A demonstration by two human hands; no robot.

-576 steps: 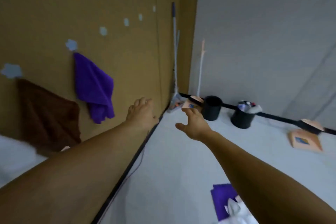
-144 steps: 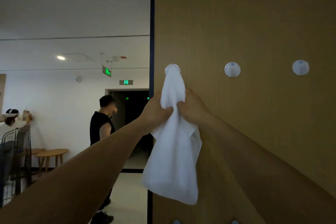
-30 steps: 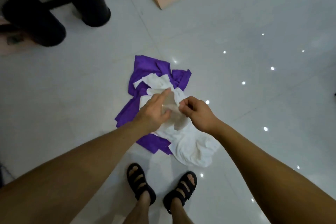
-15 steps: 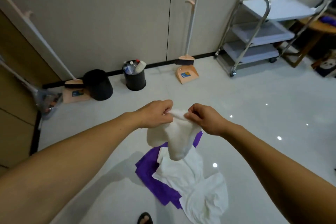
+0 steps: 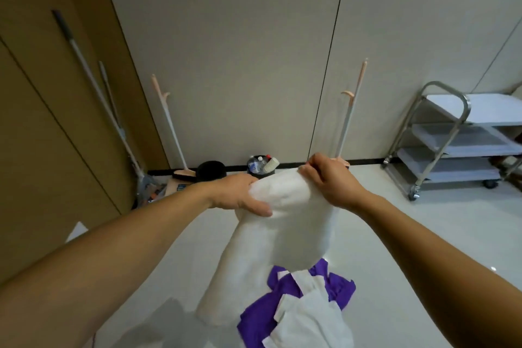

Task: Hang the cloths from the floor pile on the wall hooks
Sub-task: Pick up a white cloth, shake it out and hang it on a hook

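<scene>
Pale floor (image 5: 429, 237) holds one cloth pile (image 5: 285, 291); left hand (image 5: 240, 195) and right hand (image 5: 330, 181) both clutch one raised white cloth (image 5: 282, 232).

Nothing can be read; the label on the bottle (image 5: 255, 167) at twelve o'clock is too blurred.

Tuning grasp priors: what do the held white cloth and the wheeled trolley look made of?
The white cloth: probably terry or microfibre, matte; it droops in thick soft folds from the left hand and right hand. The trolley: likely stainless steel tubing, shiny grey frame; shelf material unclear.
</scene>
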